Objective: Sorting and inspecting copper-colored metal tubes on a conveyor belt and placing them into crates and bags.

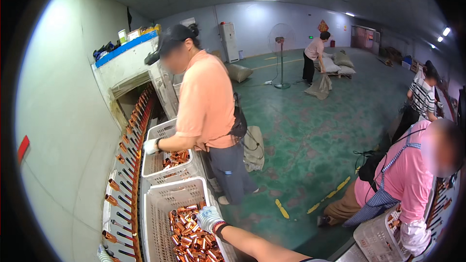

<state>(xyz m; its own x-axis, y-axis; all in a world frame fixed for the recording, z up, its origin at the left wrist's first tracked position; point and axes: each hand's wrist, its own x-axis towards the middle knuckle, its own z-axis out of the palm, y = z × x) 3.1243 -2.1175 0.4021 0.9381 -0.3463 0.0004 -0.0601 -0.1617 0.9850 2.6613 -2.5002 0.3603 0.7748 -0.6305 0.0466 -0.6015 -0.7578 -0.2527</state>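
Observation:
My right hand, in a white and blue striped glove with a dark band at the wrist, reaches over the right side of the near plastic crate. Its fingers point down at a heap of shiny copper-coloured tubes and touch the top ones; whether they grip one is hidden. At the lower left edge, my gloved left hand is beside the row of upright pegs, mostly cut off, with its fingers unclear. Along the conveyor, some dark pegs carry copper tubes and others are bare.
A co-worker in an orange shirt stands ahead at a second crate. The conveyor leads into a machine opening. On the right, a person in pink bends over another crate. A standing fan is farther back.

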